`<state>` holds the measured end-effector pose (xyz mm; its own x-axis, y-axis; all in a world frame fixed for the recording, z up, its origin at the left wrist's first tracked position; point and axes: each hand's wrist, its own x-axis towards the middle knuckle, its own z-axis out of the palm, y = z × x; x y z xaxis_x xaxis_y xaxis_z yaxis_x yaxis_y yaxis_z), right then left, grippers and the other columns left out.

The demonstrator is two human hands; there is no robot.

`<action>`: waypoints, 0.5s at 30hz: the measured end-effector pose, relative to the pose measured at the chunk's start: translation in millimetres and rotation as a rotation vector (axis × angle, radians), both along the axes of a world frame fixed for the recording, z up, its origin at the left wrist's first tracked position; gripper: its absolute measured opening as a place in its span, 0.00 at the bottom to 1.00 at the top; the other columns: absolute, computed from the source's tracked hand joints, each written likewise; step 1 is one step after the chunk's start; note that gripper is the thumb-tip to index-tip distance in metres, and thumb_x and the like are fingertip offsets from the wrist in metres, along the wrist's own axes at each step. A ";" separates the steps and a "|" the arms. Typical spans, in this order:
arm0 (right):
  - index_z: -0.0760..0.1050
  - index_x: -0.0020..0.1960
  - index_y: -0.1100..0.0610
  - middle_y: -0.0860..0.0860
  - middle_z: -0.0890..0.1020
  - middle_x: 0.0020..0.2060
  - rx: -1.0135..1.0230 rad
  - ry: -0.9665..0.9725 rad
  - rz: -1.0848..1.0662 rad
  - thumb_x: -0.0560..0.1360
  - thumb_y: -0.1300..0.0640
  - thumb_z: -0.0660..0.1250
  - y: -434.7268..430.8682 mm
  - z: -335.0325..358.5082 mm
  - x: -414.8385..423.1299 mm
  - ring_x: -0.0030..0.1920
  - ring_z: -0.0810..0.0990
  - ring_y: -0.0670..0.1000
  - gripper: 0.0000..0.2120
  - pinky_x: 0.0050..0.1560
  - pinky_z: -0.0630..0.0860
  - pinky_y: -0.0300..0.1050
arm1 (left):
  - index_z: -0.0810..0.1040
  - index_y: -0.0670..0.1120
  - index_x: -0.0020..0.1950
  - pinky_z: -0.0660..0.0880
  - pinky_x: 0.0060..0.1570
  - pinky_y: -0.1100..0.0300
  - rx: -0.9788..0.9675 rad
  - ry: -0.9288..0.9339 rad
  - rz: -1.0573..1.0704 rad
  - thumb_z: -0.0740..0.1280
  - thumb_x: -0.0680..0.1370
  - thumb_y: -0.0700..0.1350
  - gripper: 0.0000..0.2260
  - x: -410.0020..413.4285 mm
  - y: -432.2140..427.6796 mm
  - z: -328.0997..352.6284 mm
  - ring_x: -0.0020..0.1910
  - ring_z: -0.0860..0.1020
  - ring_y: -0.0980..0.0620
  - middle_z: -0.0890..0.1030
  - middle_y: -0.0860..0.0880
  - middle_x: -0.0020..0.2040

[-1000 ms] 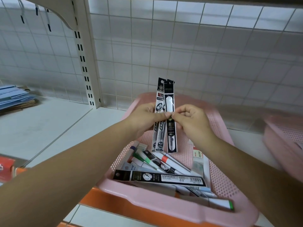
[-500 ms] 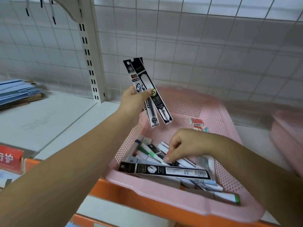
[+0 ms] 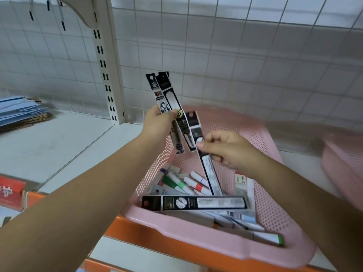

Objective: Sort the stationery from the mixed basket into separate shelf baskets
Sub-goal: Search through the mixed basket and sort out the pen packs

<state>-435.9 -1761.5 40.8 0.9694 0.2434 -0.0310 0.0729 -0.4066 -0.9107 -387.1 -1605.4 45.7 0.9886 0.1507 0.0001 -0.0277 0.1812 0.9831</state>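
Two refill packs are pinched in the left hand above the pink basket. A third pack, pinched by the right hand, is held just right of them, long axes near parallel.

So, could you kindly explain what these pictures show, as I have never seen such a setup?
There is no machine here: a person wears one camera on the head, looking down at both bare hands. The left hand grips two slim black packs fanned upward. The right hand pinches a third pack over the pink basket, which sits on a white shelf and holds markers and another long black pack. A second pink basket stands to the right.
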 end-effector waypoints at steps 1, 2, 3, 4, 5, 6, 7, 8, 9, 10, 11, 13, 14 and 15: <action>0.72 0.38 0.56 0.48 0.71 0.26 0.100 -0.035 -0.050 0.74 0.57 0.68 -0.8 -0.9 1.5 0.21 0.65 0.41 0.07 0.20 0.61 0.30 | 0.70 0.42 0.44 0.75 0.49 0.55 -0.009 0.005 0.011 0.64 0.78 0.38 0.04 0.6 0.0 -0.3 0.43 0.75 0.48 0.76 0.46 0.43; 0.71 0.38 0.55 0.49 0.72 0.28 0.163 -0.074 -0.089 0.74 0.57 0.68 -1.6 -2.4 3.3 0.22 0.66 0.42 0.08 0.21 0.63 0.31 | 0.70 0.42 0.45 0.74 0.45 0.58 -0.006 0.013 0.015 0.63 0.78 0.38 0.04 1.0 -0.3 -1.0 0.41 0.74 0.48 0.75 0.46 0.43; 0.70 0.38 0.56 0.51 0.73 0.29 0.199 -0.106 -0.120 0.74 0.58 0.68 -1.8 -3.1 4.6 0.22 0.67 0.42 0.09 0.21 0.63 0.31 | 0.70 0.43 0.43 0.72 0.40 0.61 0.000 0.018 0.010 0.63 0.79 0.38 0.05 0.8 -0.7 -1.5 0.37 0.73 0.50 0.75 0.47 0.41; 0.70 0.38 0.56 0.53 0.74 0.31 0.216 -0.129 -0.150 0.74 0.58 0.68 -2.2 -3.6 5.8 0.22 0.68 0.43 0.09 0.22 0.64 0.31 | 0.70 0.44 0.42 0.71 0.37 0.61 -0.002 0.018 -0.006 0.62 0.79 0.38 0.06 1.6 -0.6 -3.0 0.36 0.73 0.51 0.75 0.48 0.40; 0.70 0.38 0.56 0.55 0.74 0.32 0.226 -0.149 -0.177 0.74 0.58 0.68 -2.5 -3.2 6.5 0.23 0.68 0.43 0.09 0.22 0.64 0.32 | 0.70 0.45 0.42 0.71 0.38 0.60 -0.007 0.022 -0.032 0.62 0.79 0.38 0.07 2.0 -1.1 -3.8 0.37 0.74 0.50 0.76 0.48 0.40; 0.70 0.38 0.57 0.55 0.74 0.32 0.237 -0.167 -0.201 0.74 0.58 0.68 -2.7 -2.1 6.4 0.23 0.68 0.43 0.09 0.22 0.64 0.32 | 0.71 0.45 0.42 0.71 0.39 0.59 0.001 0.027 -0.064 0.62 0.79 0.38 0.06 2.3 -2.1 -4.6 0.39 0.75 0.48 0.76 0.47 0.41; 0.69 0.38 0.57 0.55 0.73 0.31 0.248 -0.180 -0.223 0.74 0.59 0.68 -2.6 -0.8 5.8 0.22 0.67 0.42 0.09 0.22 0.63 0.32 | 0.71 0.45 0.43 0.71 0.39 0.58 0.019 0.033 -0.089 0.62 0.79 0.38 0.06 1.9 -3.2 -4.6 0.40 0.75 0.48 0.77 0.47 0.41; 0.69 0.37 0.58 0.53 0.72 0.29 0.263 -0.189 -0.240 0.74 0.60 0.67 -2.5 0.3 5.0 0.20 0.66 0.42 0.10 0.21 0.61 0.32 | 0.71 0.45 0.43 0.71 0.37 0.60 0.039 0.038 -0.119 0.62 0.79 0.38 0.05 2.0 -4.0 -4.9 0.39 0.76 0.49 0.77 0.47 0.41; 0.68 0.37 0.58 0.52 0.71 0.28 0.287 -0.191 -0.253 0.75 0.61 0.67 -2.2 1.6 3.9 0.19 0.64 0.41 0.10 0.20 0.59 0.32 | 0.72 0.45 0.44 0.71 0.35 0.61 0.058 0.042 -0.147 0.63 0.78 0.39 0.04 0.9 -4.5 -4.5 0.38 0.76 0.50 0.77 0.47 0.42; 0.68 0.37 0.58 0.52 0.71 0.28 0.317 -0.191 -0.260 0.75 0.62 0.66 -2.0 2.0 3.4 0.18 0.64 0.41 0.10 0.19 0.59 0.33 | 0.72 0.45 0.45 0.72 0.33 0.63 0.072 0.043 -0.170 0.64 0.78 0.39 0.03 0.0 -4.5 -4.5 0.37 0.76 0.51 0.78 0.47 0.43; 0.67 0.37 0.58 0.52 0.71 0.28 0.344 -0.200 -0.267 0.75 0.62 0.66 -1.9 2.0 3.0 0.18 0.64 0.42 0.11 0.19 0.58 0.33 | 0.73 0.44 0.47 0.74 0.35 0.62 0.078 0.052 -0.187 0.64 0.78 0.39 0.01 -1.0 -5.3 -4.0 0.39 0.78 0.50 0.79 0.46 0.45; 0.67 0.36 0.56 0.53 0.70 0.27 0.324 -0.282 -0.319 0.75 0.63 0.67 -2.8 -0.4 4.2 0.22 0.64 0.45 0.12 0.22 0.60 0.36 | 0.74 0.42 0.52 0.78 0.48 0.53 0.095 0.065 -0.224 0.66 0.77 0.40 0.05 -3.1 -6.1 -3.3 0.48 0.79 0.45 0.80 0.43 0.52; 0.67 0.35 0.55 0.53 0.69 0.27 0.270 -0.349 -0.358 0.74 0.63 0.67 -3.4 -2.4 5.3 0.24 0.64 0.45 0.13 0.23 0.60 0.36 | 0.74 0.42 0.52 0.77 0.51 0.50 0.108 0.063 -0.247 0.66 0.77 0.40 0.05 -4.1 -6.5 -3.6 0.49 0.80 0.44 0.80 0.42 0.52; 0.66 0.35 0.55 0.51 0.69 0.26 0.210 -0.411 -0.390 0.74 0.64 0.67 -3.4 -4.1 5.9 0.24 0.64 0.45 0.14 0.24 0.61 0.36 | 0.74 0.42 0.50 0.78 0.49 0.50 0.121 0.048 -0.287 0.65 0.77 0.39 0.03 -5.0 -7.0 -4.1 0.46 0.80 0.46 0.81 0.43 0.49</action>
